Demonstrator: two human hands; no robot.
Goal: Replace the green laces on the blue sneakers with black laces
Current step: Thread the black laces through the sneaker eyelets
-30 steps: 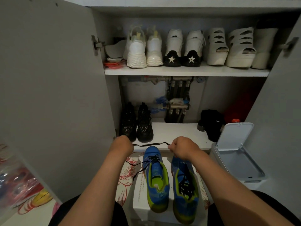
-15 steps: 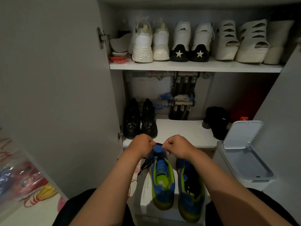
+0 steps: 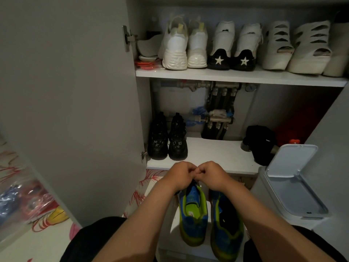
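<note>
Black lace point(image 3: 194, 184) under left grip point(image 3: 181, 175), right grip point(image 3: 213, 174)

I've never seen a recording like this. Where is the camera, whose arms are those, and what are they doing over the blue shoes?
No machine here: a person wears one camera on the head, looking down at their own bare hands. The left hand and right hand meet, fingers curled, over the left blue sneaker, apparently pinching a black lace, mostly hidden. It and the other sneaker stand on a white box before an open shoe cabinet; a white bin, lid up, sits right.
</note>
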